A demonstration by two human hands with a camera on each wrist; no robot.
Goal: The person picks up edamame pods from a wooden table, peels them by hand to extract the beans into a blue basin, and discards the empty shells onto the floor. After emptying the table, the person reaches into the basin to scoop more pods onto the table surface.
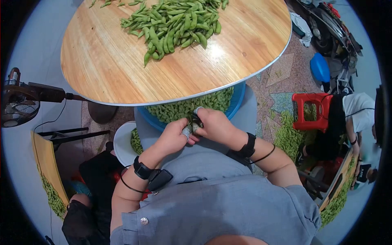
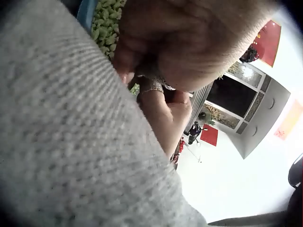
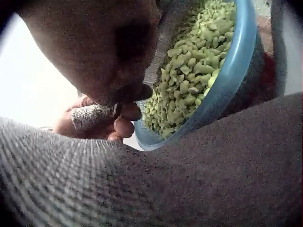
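My left hand and right hand meet at the near edge of a blue basin in my lap. Shelled green soybeans fill the basin. Between the fingertips, both hands pinch a small dark green piece, apparently a soybean pod, mostly hidden by the fingers. Greyish wraps cover some fingertips, including a left-hand wrap visible in the right wrist view. There the basin's beans lie right beside the hands.
A heap of whole pods lies on the wooden table, which overhangs the basin. At left stand a white bucket and a fan. To the right, a red stool stands by pods on the floor, near another person.
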